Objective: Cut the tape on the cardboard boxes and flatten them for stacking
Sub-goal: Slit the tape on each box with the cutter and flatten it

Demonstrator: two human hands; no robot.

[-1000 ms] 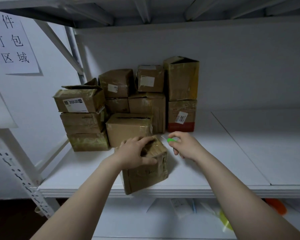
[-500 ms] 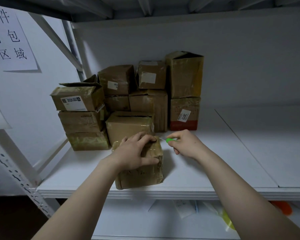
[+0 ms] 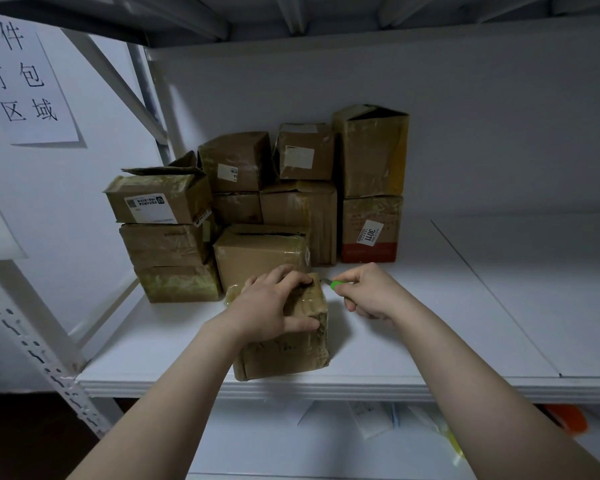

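Shelving of white metal fills the view, and its upper shelf (image 3: 430, 323) carries everything of the task. A pile of boxes (image 3: 298, 220) stands at the back left of that shelf, against the white wall, brown and crumpled, stacked two and three high. At the right end of the pile a tall box (image 3: 371, 154) with its top open sits on a box with a red band (image 3: 371, 233) and a white sticker. At the left end a labelled box (image 3: 156, 202) with raised flaps tops a column of three. A paper sign (image 3: 25, 81) with large handwritten characters hangs on the left wall. Below, a lower shelf (image 3: 274, 445) holds some pale papers and something orange at the far right, too blurred to name.

Near the front edge of the upper shelf, just in front of the pile, stands the small box (image 3: 284, 351), upright and wrapped in glossy tape (image 3: 307, 301). The left hand (image 3: 271, 306) lies on its top, the fingers (image 3: 291, 278) curled over the far edge and the thumb pressed flat on the right side face, so the box is gripped. The right hand (image 3: 371, 292) hovers just right of the box, above the shelf, its fingers closed in a fist round a green cutter (image 3: 335, 285). The cutter's short grey blade points left and reaches the far right top corner of the small box, close to the left forefinger; whether it is in the tape I cannot tell.
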